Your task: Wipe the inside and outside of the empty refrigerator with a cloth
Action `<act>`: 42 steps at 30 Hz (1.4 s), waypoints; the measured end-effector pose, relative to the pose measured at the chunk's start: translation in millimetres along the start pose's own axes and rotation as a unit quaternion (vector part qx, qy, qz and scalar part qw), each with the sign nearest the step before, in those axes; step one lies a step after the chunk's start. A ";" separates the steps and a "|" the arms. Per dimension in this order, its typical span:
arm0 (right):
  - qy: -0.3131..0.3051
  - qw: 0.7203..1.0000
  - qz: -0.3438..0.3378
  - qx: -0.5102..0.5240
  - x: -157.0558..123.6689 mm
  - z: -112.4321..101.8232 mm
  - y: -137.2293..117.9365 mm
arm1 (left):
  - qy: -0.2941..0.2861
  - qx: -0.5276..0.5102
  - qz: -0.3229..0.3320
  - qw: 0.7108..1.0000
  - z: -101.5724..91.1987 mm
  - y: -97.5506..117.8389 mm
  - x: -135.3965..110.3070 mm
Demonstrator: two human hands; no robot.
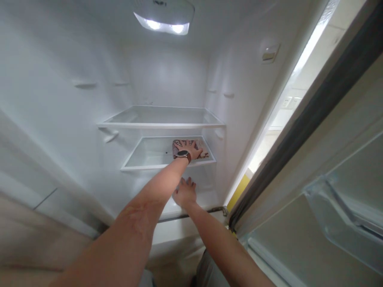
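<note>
Inside a fridge, my left hand (191, 149), with a dark watch (182, 153) on its wrist, reaches onto the lower glass shelf (152, 149). Its fingers are spread flat over a folded patterned cloth (176, 145) in brown, grey and pinkish tones at the shelf's right side. A small dark spot (166, 152) shows on the glass to the left of the cloth. Below the shelf's front edge, my right hand (185, 193) is open with its fingers apart and nothing visible in it. Whether its fingertips touch the shelf's underside or the wall, I cannot tell.
An upper glass shelf (164, 115) spans the fridge above my left hand. Moulded support ledges (85, 85) stick out from the side walls. A lit lamp (164, 26) is in the ceiling. The open door (338, 179) with a clear bin (350, 227) stands close on the right.
</note>
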State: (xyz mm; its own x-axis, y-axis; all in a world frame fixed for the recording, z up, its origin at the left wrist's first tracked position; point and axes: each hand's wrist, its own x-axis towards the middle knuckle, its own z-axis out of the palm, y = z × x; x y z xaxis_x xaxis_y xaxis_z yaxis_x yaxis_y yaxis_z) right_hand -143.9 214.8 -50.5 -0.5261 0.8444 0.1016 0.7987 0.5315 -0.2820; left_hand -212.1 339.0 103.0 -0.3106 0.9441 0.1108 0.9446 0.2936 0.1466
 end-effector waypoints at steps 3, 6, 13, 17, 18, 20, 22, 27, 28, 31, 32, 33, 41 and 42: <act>-0.002 1.000 0.001 0.002 0.1 -0.3 -0.2 | 0.003 -0.004 0.005 1.000 1.0 1.0 16.9; -0.005 1.000 -0.001 0.005 0.1 0.1 0.0 | 0.003 -0.003 0.009 1.000 0.9 1.5 34.8; -0.004 1.000 -0.006 -0.001 0.1 2.5 1.6 | 0.011 -0.011 0.013 1.000 5.9 -0.3 73.8; -0.012 1.000 -0.005 -0.009 0.0 1.5 2.1 | 0.018 -0.014 0.019 1.000 11.0 -2.4 81.8; -0.012 1.000 -0.005 -0.008 0.0 1.3 2.1 | 0.020 -0.016 0.022 0.999 11.6 -2.8 81.3; -0.011 1.000 -0.003 -0.004 0.3 1.2 2.3 | 0.020 -0.019 0.025 0.999 11.6 -3.3 77.2; -0.008 1.000 -0.003 0.000 0.6 1.6 2.4 | 0.016 -0.020 0.024 0.999 10.2 -3.1 69.7; -0.001 1.000 -0.002 0.000 1.3 2.8 2.8 | 0.010 -0.013 0.032 0.999 4.8 -1.3 43.4; 0.000 1.000 -0.001 0.000 1.5 3.0 2.7 | 0.009 -0.012 0.032 0.999 4.0 -0.9 37.8; 0.000 1.000 0.002 -0.004 2.1 3.6 2.2 | 0.004 -0.008 0.031 0.999 2.2 0.8 21.4; 0.000 1.000 0.003 -0.006 2.3 3.7 2.0 | 0.006 -0.007 0.031 0.999 2.0 1.8 16.1; 0.000 1.000 0.004 -0.008 2.3 3.7 1.8 | 0.008 -0.007 0.030 1.000 2.0 2.9 10.9; 0.002 1.000 0.008 0.009 -2.2 -1.4 0.6 | 0.017 -0.004 0.003 1.000 4.2 16.0 -21.3; 0.001 1.000 0.009 0.010 -2.7 -2.2 0.4 | 0.007 -0.003 0.001 1.000 3.3 17.3 -24.0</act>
State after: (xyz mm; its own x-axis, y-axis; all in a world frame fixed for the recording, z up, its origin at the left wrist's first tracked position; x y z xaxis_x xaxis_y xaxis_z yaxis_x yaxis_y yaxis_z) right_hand -141.5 212.8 -48.8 -0.5110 0.8539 0.0983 0.8019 0.5147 -0.3034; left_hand -188.0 321.9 99.6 -0.3097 0.9426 0.1250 0.9447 0.2901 0.1529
